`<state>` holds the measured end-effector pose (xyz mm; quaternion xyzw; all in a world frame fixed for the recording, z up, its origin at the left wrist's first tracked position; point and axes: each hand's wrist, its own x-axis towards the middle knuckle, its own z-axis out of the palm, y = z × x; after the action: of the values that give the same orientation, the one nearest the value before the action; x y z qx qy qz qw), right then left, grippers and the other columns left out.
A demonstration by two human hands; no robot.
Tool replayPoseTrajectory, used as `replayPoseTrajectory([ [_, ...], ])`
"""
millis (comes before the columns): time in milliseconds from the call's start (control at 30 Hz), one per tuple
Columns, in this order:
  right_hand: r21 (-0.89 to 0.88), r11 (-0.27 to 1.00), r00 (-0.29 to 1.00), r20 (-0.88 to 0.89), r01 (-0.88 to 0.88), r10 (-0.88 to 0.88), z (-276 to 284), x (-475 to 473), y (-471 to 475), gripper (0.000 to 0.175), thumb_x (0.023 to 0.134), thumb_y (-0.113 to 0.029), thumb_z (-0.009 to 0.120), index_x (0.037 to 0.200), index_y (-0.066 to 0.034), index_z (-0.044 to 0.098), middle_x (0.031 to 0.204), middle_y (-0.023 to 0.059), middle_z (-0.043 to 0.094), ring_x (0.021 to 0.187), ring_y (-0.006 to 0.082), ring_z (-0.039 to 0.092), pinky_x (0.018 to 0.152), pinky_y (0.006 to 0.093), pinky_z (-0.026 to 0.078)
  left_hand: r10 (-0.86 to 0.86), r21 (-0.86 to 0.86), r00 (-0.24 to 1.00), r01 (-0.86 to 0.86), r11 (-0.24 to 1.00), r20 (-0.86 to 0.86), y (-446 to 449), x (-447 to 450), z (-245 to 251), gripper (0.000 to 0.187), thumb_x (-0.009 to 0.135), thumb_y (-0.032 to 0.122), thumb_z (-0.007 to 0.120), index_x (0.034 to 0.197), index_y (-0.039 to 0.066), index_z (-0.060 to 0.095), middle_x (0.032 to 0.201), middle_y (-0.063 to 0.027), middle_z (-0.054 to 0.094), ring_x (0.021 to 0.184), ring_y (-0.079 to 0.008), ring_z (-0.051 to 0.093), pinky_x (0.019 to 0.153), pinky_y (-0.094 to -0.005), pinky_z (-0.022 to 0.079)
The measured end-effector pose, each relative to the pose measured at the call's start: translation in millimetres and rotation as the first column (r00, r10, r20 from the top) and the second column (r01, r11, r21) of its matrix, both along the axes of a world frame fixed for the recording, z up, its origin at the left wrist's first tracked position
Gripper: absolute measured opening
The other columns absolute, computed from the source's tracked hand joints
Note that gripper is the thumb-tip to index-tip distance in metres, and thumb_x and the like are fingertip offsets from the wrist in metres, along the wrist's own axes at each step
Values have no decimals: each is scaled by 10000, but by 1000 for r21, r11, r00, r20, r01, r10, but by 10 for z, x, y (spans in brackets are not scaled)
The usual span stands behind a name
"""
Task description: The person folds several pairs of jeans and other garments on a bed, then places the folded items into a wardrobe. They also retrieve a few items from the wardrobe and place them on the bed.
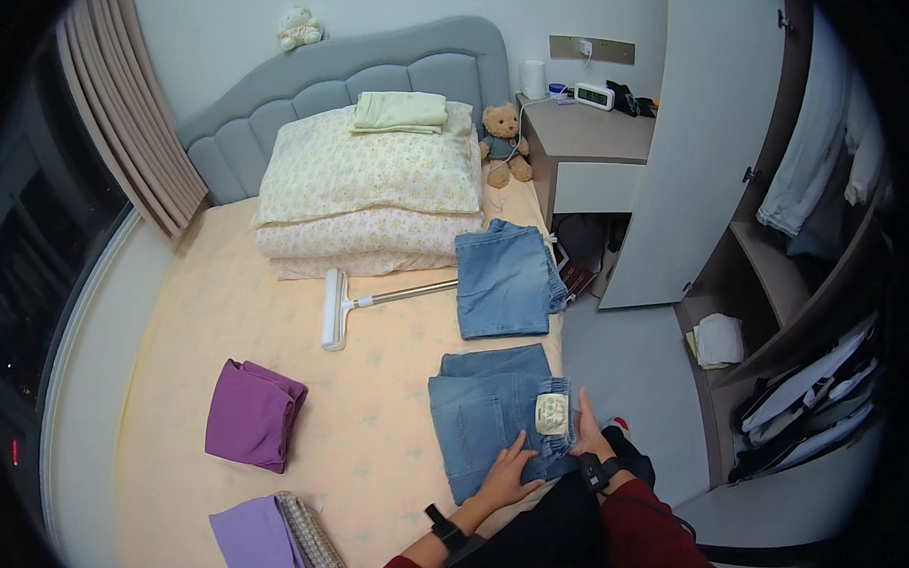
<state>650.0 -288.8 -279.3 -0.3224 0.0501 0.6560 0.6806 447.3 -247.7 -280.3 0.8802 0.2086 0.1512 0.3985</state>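
A pair of blue jeans (472,427) lies folded at the bed's right edge, its elastic waistband toward me and a pale patch (552,414) bearing writing on it. My left hand (506,472) rests on the denim below the patch, fingers spread, holding nothing. Against the outer side of the waistband is my right hand (586,427); its fingers point away from me, and whether they pinch the cloth is hidden. Just beyond lies a second folded denim garment (503,282), also with a gathered waistband. It covers the handle end of a white-headed roller tool (335,310).
Folded purple cloth (251,416) and lilac cloth (254,536) lie on the bed's left part. Floral bedding (368,168) is stacked by the headboard, a teddy bear (502,143) beside it. An open wardrobe door (692,149) and hanging clothes (803,401) stand right.
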Motion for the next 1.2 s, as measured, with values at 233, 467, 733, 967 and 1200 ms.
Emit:
replayPoseTrajectory([
  [233, -270, 930, 857, 386, -250, 343, 46, 95, 144, 339, 830, -113, 669, 1142, -39, 561, 999, 95, 658, 840, 187, 668, 717, 328, 563, 143, 105, 983, -155, 982, 117, 431, -468, 245, 434, 808, 169, 663, 1197, 35, 525, 1387, -200, 427, 1215, -382, 461, 999, -430, 382],
  [467, -244, 917, 812, 432, -315, 394, -127, 279, 244, 372, 808, -59, 661, 1155, 4, 541, 1039, 110, 642, 888, 196, 645, 772, 328, 530, 312, 384, 950, -288, 877, 0, 927, -479, 364, 545, 877, 273, 573, 1327, 7, 423, 1449, -193, 342, 1335, -369, 321, 1087, -488, 254],
  [733, -62, 980, -438, 888, 190, 141, 163, -150, 200, 608, 813, -227, 602, 1366, -74, 405, 1374, 169, 423, 1288, 350, 364, 1071, 495, 243, 234, 497, 943, -90, 863, -236, 1015, -273, 173, 731, 889, 467, 489, 1438, 35, 277, 1514, -181, 213, 1410, -342, 165, 1108, -574, 88],
  [967, -341, 940, -796, 571, -11, 198, 74, -384, 329, 541, 903, -408, 498, 1403, -232, 391, 1507, 75, 269, 1394, 265, 230, 1086, 557, 188, 255, 532, 920, -62, 845, -297, 1127, -199, -252, 745, 889, 543, 450, 1442, 69, 295, 1518, -146, 228, 1415, -286, 178, 1113, -555, 104],
  [1200, -256, 967, -814, 561, 5, 153, -83, -264, 174, 722, 847, -492, 570, 1434, -164, 308, 1492, 118, 275, 1383, 286, 246, 1094, 499, 210, 327, 687, 899, -42, 725, -291, 1273, -277, -299, 783, 864, 587, 469, 1450, 100, 290, 1531, -147, 191, 1423, -304, 140, 1119, -537, 104],
])
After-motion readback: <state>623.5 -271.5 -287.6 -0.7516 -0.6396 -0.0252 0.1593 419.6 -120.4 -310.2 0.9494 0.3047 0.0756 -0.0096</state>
